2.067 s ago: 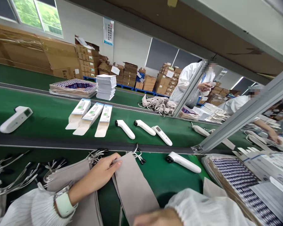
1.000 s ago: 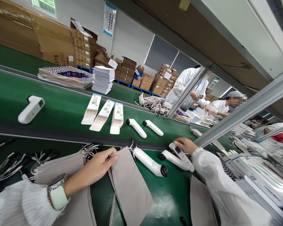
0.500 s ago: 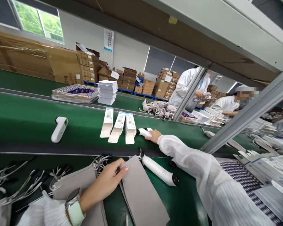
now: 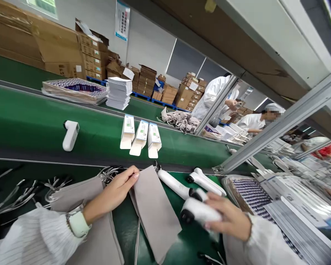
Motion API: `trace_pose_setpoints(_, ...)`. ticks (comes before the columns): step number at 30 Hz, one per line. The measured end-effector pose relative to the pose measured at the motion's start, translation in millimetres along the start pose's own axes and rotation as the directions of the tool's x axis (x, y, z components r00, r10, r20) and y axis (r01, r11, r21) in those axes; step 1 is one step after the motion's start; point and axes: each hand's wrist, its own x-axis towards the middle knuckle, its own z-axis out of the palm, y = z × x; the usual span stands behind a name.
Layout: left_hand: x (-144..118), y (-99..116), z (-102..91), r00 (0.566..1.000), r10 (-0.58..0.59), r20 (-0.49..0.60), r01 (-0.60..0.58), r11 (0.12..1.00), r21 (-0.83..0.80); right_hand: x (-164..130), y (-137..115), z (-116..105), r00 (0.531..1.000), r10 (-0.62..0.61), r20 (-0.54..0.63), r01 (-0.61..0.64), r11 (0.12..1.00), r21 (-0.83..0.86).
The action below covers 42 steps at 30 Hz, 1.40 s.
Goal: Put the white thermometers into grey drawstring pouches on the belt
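My left hand (image 4: 120,189) pinches the upper edge of a flat grey fabric pouch (image 4: 157,213). Blurred by motion, my right hand (image 4: 228,217) grips a white handheld infrared thermometer (image 4: 200,211) with a black tip. A second white rounded part shows just behind it; whether that is another thermometer in the hand I cannot tell. Between the hands, a white thermometer (image 4: 173,183) lies beside the pouch, and another thermometer (image 4: 208,182) rests farther right. Under my left forearm are more grey pouches (image 4: 95,235) with drawstrings.
Three open white boxes (image 4: 140,136) lie on the green belt (image 4: 99,132), with a lone thermometer (image 4: 71,136) to their left. Beyond are a stack of white papers (image 4: 118,94) and a checked tray (image 4: 71,92). A metal post (image 4: 248,147) slants at right. Co-workers sit and stand beyond it.
My right hand has come back from the belt beside the boxes towards me, bringing the thermometer with it. My left hand keeps its hold on the pouch. The view has shifted slightly.
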Motion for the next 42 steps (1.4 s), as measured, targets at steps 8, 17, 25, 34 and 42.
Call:
trace_pose_setpoints(8,-3,25,-13.1,0.998,0.064,-0.006,-0.065,0.998,-0.027,-10,7,40,0.950,-0.010,-0.312,-0.036,0.990,-0.139)
trace_pose_setpoints(17,-23,74,-31.4,0.858,0.119,0.499,-0.158,0.987,0.036,52,-81,-23,0.777,0.063,-0.626,0.555,0.401,0.729)
trace_pose_setpoints(25,-32,83,-26.8,0.931,0.268,0.247,-0.306,0.943,0.131,114,-110,1,0.921,-0.111,-0.372,0.388,0.287,0.876)
trace_pose_setpoints(34,-31,81,-25.8,0.961,0.277,0.010,-0.265,0.908,0.325,105,-106,32,0.987,-0.159,0.013,0.112,0.750,0.652)
trace_pose_setpoints(42,-62,108,-45.6,0.994,0.110,-0.006,-0.103,0.944,0.314,111,-27,-7,0.975,-0.016,-0.219,0.156,0.752,0.640)
